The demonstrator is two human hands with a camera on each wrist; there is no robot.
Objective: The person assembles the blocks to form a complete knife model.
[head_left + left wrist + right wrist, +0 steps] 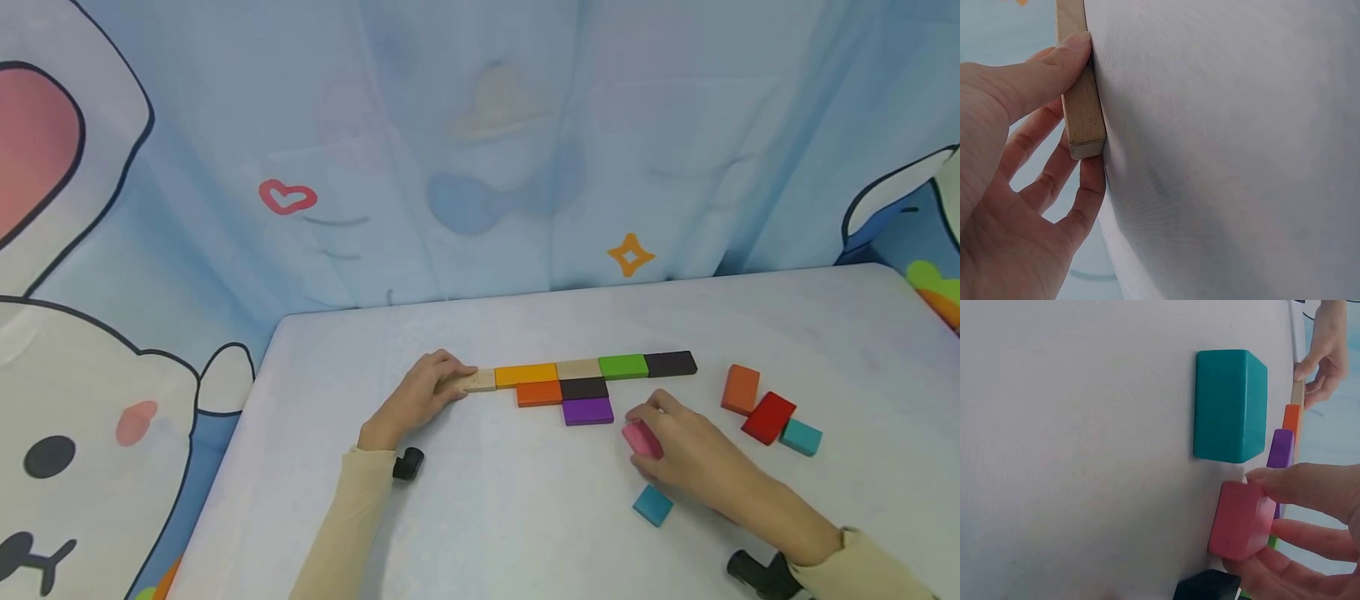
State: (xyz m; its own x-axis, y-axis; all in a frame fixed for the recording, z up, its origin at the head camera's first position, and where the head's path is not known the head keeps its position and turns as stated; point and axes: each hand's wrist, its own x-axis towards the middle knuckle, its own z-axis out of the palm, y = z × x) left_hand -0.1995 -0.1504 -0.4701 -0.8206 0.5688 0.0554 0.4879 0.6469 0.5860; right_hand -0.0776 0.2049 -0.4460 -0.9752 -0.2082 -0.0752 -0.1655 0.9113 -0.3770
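Observation:
My left hand [423, 392] pinches a plain wooden block [1082, 106] at the left end of a block row, thumb on the near side and fingers behind it. In the head view that block [480, 381] is partly covered by the fingers. With thumb and fingertips my right hand [686, 450] holds a pink block [642, 439], right of the purple block [588, 411]. The right wrist view shows the pink block [1241, 519] close over the table, beside a teal block [1229, 406].
The row continues right with a yellow block [525, 376], a wooden one, a green block [624, 367] and a black block [671, 364]. An orange block [538, 393] and another black one lie below it. Orange, red [768, 417] and teal blocks lie loose at right.

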